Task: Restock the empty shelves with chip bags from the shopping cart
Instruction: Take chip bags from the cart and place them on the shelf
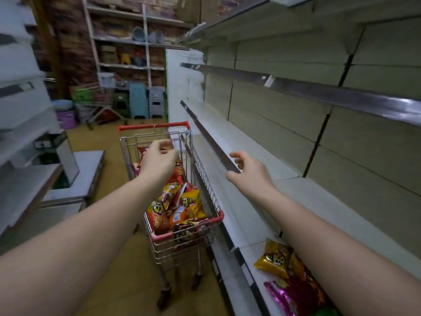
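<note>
Chip bags (180,208) fill the near half of the cart (206,221), piled to the rim; red, orange and yellow packs, some upright, some tilted. One more red bag (176,173) farther in, partly hidden by L hand. Cart w/ red trim stands in aisle, right side just beside the shelves (255,169).

L hand (158,161): over cart basket, above the red bag, palm down, fingers curled loosely inward, nothing held as far as visible. Contact w/ bag: cannot tell.

R hand (247,171): over front edge of the mid shelf, fingers spread and slightly bent, thumb out; holds nothing. Touching the shelf rail or not: cannot tell.

Lower shelf, near R forearm: yellow bag (273,258) lying flat, an orange-red bag (300,270) just beside it, pink bag (287,293) nearer the camera. Shelves above bare, beige back panels.

Bkgd: second cart (95,99), stacked stools (139,99), blurred rack of goods.
</note>
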A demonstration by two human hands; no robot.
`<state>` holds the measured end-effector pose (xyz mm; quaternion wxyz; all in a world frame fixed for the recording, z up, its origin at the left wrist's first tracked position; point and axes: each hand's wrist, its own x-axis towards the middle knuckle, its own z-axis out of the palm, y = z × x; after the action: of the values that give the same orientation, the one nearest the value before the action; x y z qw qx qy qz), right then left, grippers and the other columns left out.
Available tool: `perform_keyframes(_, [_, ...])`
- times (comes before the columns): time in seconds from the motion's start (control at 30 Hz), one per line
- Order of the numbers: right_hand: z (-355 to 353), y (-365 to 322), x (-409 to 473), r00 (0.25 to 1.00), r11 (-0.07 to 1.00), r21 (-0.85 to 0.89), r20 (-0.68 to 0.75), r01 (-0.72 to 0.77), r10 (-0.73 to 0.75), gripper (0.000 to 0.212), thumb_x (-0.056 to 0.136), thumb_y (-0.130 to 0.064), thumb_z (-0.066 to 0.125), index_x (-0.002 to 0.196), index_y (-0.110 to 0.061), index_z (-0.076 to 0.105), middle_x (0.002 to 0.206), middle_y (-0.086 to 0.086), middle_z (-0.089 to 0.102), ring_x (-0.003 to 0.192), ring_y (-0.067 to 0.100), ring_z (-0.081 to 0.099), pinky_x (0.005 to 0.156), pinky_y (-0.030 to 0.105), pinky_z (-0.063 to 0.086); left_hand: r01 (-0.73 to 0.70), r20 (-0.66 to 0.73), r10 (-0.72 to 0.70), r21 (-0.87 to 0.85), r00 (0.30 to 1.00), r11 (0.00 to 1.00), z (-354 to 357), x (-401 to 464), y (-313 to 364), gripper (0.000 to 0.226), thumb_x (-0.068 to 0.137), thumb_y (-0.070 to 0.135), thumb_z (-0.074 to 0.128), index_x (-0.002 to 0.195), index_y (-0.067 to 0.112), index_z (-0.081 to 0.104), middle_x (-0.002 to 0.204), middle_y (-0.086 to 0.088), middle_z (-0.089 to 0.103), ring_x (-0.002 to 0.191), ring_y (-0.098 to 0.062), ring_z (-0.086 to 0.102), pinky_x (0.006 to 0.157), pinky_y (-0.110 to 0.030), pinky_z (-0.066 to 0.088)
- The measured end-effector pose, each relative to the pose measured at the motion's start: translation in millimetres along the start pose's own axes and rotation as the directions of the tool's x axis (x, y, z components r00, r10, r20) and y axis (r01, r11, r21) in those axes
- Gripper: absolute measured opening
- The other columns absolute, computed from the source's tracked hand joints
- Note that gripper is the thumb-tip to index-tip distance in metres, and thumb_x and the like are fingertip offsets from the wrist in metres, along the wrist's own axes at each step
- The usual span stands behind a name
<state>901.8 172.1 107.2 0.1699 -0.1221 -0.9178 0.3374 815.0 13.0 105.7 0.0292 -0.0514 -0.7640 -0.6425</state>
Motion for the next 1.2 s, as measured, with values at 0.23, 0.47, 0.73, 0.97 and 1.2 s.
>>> perform_keyframes(0.23, [63.7, 42.5, 81.0, 0.987, 0.996, 0.093, 0.159, -0.016, 0.001, 0.051, 0.089, -0.019, 0.058, 0.138, -0.022, 0.042, 0.139, 0.003, 0.046, 0.118, 0.017, 0.05, 0.082, 0.024, 0.038, 0.138, -0.072, -0.134, 0.049, 0.988, 0.989, 30.2, 62.1, -62.5, 0.028, 0.096, 0.02, 0.051, 0.124, 0.018, 0.051, 0.113, -0.006, 0.056, 0.104, -0.024, 0.058, 0.095, -0.047, 0.049])
perform_keyframes(0.47, [130.9, 63.1, 151.9, 0.957, 0.993, 0.09, 0.287, -0.073, 0.044, 0.051, 0.087, -0.017, 0.059, 0.137, -0.019, 0.044, 0.138, 0.004, 0.05, 0.123, 0.02, 0.049, 0.097, 0.031, 0.041, 0.283, -0.114, -0.278, 0.022, 0.954, 0.959, 30.1, 118.4, -119.0, 0.027, 0.096, 0.019, 0.052, 0.123, 0.018, 0.051, 0.117, -0.007, 0.056, 0.104, -0.024, 0.058, 0.094, -0.047, 0.049])
perform_keyframes(0.73, [239.5, 66.6, 240.9, 0.926, 0.974, 0.079, 0.334, -0.211, 0.174, 0.049, 0.087, -0.017, 0.061, 0.134, -0.022, 0.046, 0.134, 0.004, 0.054, 0.099, 0.02, 0.06, 0.084, 0.03, 0.048, 0.449, -0.064, -0.453, -0.065, 0.889, 0.891, 11.1, 216.6, -193.2, 0.03, 0.096, 0.016, 0.051, 0.125, 0.014, 0.049, 0.11, -0.01, 0.057, 0.099, -0.026, 0.059, 0.094, -0.048, 0.049])
perform_keyframes(0.97, [348.0, 55.9, 317.2, 0.847, 0.905, 0.131, 0.426, -0.404, 0.317, 0.048, 0.09, -0.022, 0.06, 0.136, -0.02, 0.044, 0.135, 0.006, 0.05, 0.113, 0.02, 0.052, 0.092, 0.035, 0.046, 0.545, 0.002, -0.547, -0.102, 0.837, 0.833, -21.7, 327.6, -251.9, 0.021, 0.096, 0.014, 0.052, 0.116, 0.014, 0.048, 0.105, -0.009, 0.061, 0.085, -0.018, 0.061, 0.069, -0.034, 0.052])
perform_keyframes(1.2, [403.8, 54.5, 373.6, 0.804, 0.854, 0.154, 0.451, -0.497, 0.387, 0.048, 0.09, -0.02, 0.059, 0.135, -0.019, 0.045, 0.133, 0.005, 0.051, 0.115, 0.02, 0.052, 0.095, 0.036, 0.045, 0.593, 0.031, -0.592, -0.044, 0.805, 0.804, -27.4, 400.3, -282.2, 0.021, 0.096, 0.017, 0.052, 0.116, 0.019, 0.047, 0.113, -0.009, 0.057, 0.087, -0.014, 0.057, 0.074, -0.029, 0.049])
